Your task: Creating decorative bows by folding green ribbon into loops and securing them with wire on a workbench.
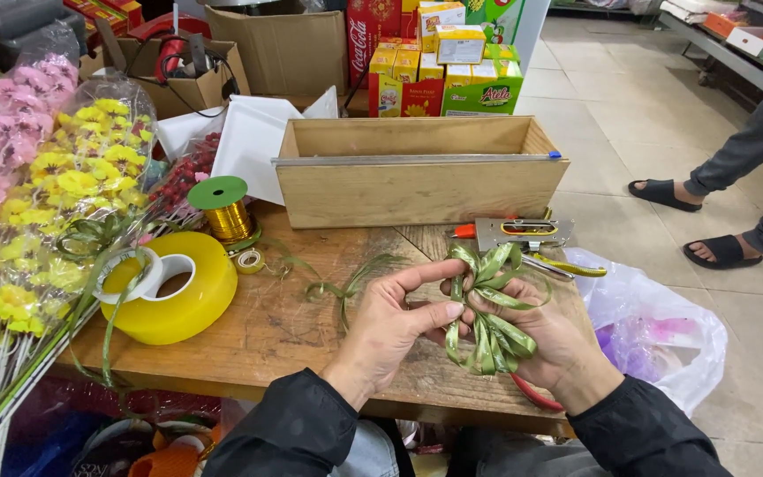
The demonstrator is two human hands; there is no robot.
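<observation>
Both hands pinch a looped green ribbon bow point(487, 305) just above the wooden table point(284, 331): the left hand point(390, 327) presses its centre, the right hand point(545, 340) cradles the loops. The bow seems mid-shaping; securing it likely calls for the stapler point(523, 234) lying just behind.

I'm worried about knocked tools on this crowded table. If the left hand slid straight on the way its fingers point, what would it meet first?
The left hand points right, so it meets the green ribbon bow it already pinches, backed by the right hand. The stapler lies farther back, probably outside that line, though depth is unclear.
</observation>
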